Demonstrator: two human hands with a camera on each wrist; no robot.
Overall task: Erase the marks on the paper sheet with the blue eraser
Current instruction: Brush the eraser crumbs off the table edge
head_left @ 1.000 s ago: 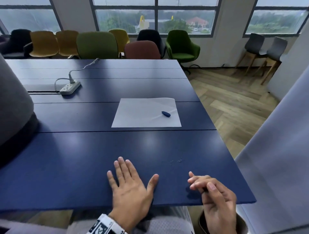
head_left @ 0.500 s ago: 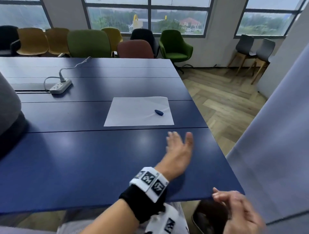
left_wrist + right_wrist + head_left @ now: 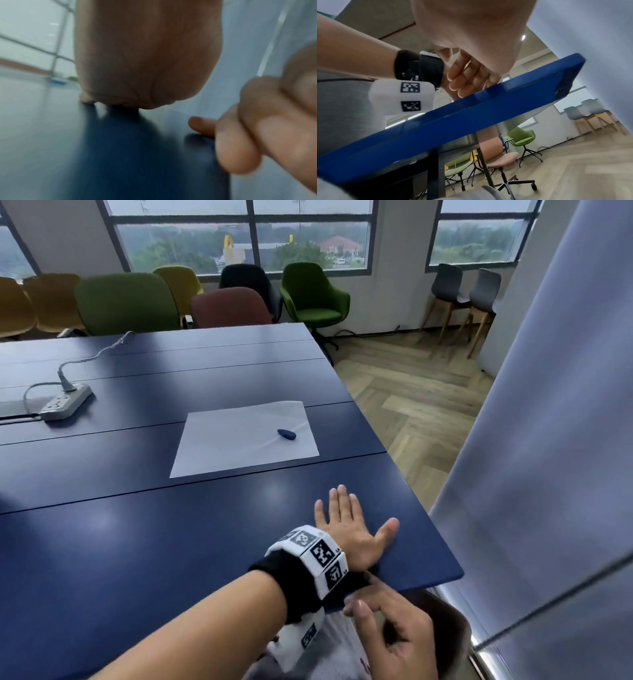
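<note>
Table (image 3: 137, 542): dark blue. Paper sheet (image 3: 239, 440): white; marks are not discernible at this range. Eraser (image 3: 286, 434): dark blue. Wrist band (image 3: 315, 556): white with black square codes, over black strap. Power strip (image 3: 65, 404): light grey.

Colourful chairs (image 3: 311, 292); herringbone wood floor (image 3: 411, 392)

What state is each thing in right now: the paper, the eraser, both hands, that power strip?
Paper sheet: flat on the table, untouched.
Blue eraser: lying on the sheet, unheld.
Left hand: flat on the table, fingers straight.
Right hand: at the table edge, loosely curled, holding nothing.
Power strip: cable plugged in.
</note>
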